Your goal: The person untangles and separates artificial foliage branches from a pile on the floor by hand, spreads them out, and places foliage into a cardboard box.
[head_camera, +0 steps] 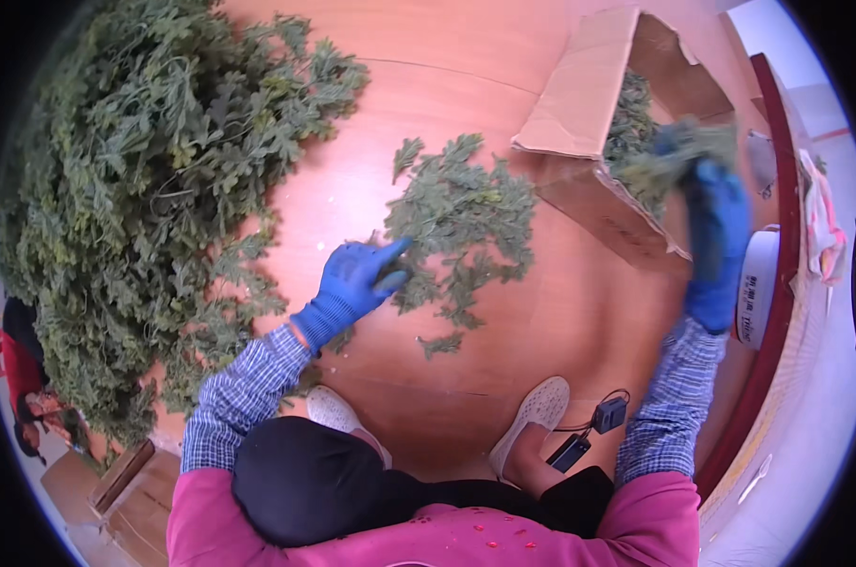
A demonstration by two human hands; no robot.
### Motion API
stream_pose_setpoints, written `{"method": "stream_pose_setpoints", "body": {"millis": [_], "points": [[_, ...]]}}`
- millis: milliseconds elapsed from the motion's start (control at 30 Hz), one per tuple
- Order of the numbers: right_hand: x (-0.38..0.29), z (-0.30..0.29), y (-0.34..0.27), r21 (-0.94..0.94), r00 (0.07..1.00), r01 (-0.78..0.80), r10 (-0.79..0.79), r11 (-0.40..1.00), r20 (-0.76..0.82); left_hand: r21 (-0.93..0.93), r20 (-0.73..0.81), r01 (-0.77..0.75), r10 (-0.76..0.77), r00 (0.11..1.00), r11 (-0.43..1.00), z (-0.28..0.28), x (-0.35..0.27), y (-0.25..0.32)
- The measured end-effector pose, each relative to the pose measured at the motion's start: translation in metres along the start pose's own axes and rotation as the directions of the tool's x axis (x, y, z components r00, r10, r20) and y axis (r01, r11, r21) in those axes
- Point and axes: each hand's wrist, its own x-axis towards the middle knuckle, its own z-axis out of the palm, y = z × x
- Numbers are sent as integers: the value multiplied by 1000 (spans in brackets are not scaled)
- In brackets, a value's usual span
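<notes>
Both my hands wear blue gloves. My left hand [364, 280] is over the lower left edge of a small spread of green leafy sprigs [463, 205] on the wood-look floor; its thumb and forefinger are apart. My right hand [715, 234], blurred, grips a bunch of leafy sprigs [690, 152] at the opening of a cardboard box [577, 92]. More green sprigs [630, 117] lie inside that box. To the left rises a large heap of the same leafy stems [137, 184], with loose pieces at its near edge.
Near my right foot lie a small black device [568, 453] and an adapter [609, 414] with a cable. A white container with writing [759, 290] stands by a dark red edge [772, 340] at the right. At the far left, another person [24, 361] is near a cardboard box [141, 503].
</notes>
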Motion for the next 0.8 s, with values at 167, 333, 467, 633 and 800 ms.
{"method": "stream_pose_setpoints", "body": {"millis": [167, 333, 467, 633, 800], "points": [[28, -23, 12, -969, 859, 244, -470, 27, 203, -415, -131, 228, -306, 943, 881, -22, -93, 7], [-85, 133, 53, -490, 555, 832, -387, 260, 737, -201, -277, 444, -485, 829, 874, -31, -206, 20], [-198, 153, 177, 212, -131, 873, -207, 439, 970, -239, -272, 538, -587, 762, 809, -29, -240, 32], [-157, 192, 215, -178, 203, 967, -135, 180, 970, -273, -366, 536, -602, 710, 799, -31, -254, 28], [-128, 222, 127, -134, 190, 923, -123, 362, 974, -188, -351, 438, -476, 806, 879, -34, -193, 11]]}}
